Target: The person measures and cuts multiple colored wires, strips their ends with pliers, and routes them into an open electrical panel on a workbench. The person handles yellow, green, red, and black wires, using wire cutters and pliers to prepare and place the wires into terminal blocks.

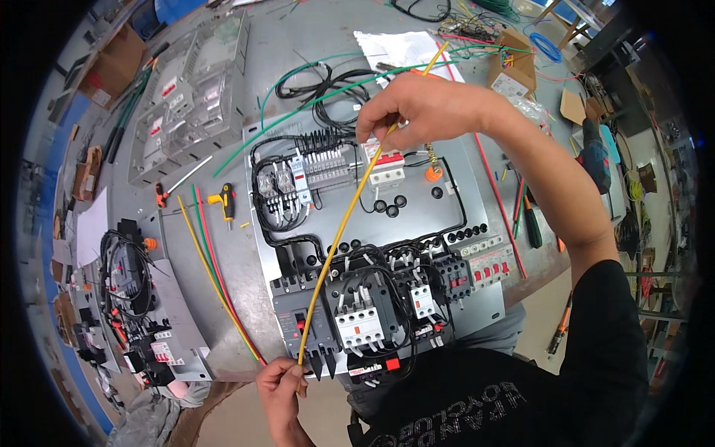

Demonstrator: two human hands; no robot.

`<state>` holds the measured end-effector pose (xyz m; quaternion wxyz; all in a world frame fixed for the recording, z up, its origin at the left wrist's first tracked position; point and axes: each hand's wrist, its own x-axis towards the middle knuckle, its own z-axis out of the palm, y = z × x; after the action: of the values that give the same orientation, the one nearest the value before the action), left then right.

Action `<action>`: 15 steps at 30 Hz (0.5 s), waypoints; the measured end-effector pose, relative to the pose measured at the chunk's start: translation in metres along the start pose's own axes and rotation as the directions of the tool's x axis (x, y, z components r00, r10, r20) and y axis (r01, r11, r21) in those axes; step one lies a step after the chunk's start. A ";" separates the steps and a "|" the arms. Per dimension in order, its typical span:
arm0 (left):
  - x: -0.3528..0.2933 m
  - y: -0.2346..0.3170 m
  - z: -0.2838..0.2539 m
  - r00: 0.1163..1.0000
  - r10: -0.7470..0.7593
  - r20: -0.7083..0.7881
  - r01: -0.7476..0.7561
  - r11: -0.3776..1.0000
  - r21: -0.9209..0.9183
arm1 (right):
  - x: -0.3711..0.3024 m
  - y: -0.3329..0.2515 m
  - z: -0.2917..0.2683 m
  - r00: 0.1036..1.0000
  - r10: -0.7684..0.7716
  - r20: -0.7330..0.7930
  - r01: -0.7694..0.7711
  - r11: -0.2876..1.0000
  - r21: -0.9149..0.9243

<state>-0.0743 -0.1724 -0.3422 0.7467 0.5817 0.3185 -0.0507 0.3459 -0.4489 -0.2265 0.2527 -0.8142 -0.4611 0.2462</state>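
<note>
A yellow wire (337, 240) stretches slantwise over a metal mounting plate (439, 205) fitted with electrical parts. Its lower end is pinched in my left hand (280, 393), beside the dark moulded-case breaker (302, 316) at the plate's near left corner. Farther up, my right hand (428, 108) grips the same wire between thumb and fingers, above a red-and-white breaker (385, 168). The wire's far end sticks out past that hand. Below the wire's right side sit a contactor (359, 325) with black and white leads and a row of small breakers (488, 270).
Left of the plate lie red, green and yellow wires (212, 261) and a yellow-handled tool (227, 201). A second wired panel (141, 298) stands at the left edge. Clear-covered boxes (190, 100) lie at the back left. A cordless drill (593, 156) and a screwdriver (532, 223) are on the right.
</note>
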 end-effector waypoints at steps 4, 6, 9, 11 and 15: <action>0.002 -0.001 -0.001 0.999 0.034 0.008 -0.035 0.999 0.020 | -0.014 -0.006 -0.004 0.999 -0.049 -0.014 0.049 0.999 -0.019; 0.001 -0.004 -0.004 0.999 0.041 0.025 -0.041 0.999 -0.004 | -0.020 -0.003 0.001 0.996 -0.082 -0.043 0.082 0.997 -0.009; -0.001 -0.003 -0.001 0.997 0.071 0.027 -0.071 0.997 0.007 | -0.026 -0.013 0.000 0.994 -0.092 -0.058 0.087 0.993 -0.079; -0.004 -0.004 0.000 0.996 0.087 0.028 -0.088 0.996 0.018 | -0.031 -0.016 0.002 0.991 -0.112 -0.075 0.107 0.992 -0.069; -0.009 -0.002 -0.003 0.994 0.111 0.002 -0.111 0.993 0.052 | -0.041 -0.021 0.005 0.981 -0.144 -0.128 0.129 0.984 -0.125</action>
<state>-0.0835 -0.1733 -0.3396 0.7329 0.6177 0.2847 -0.0172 0.3111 -0.4740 -0.2100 0.2524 -0.8088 -0.5110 0.1446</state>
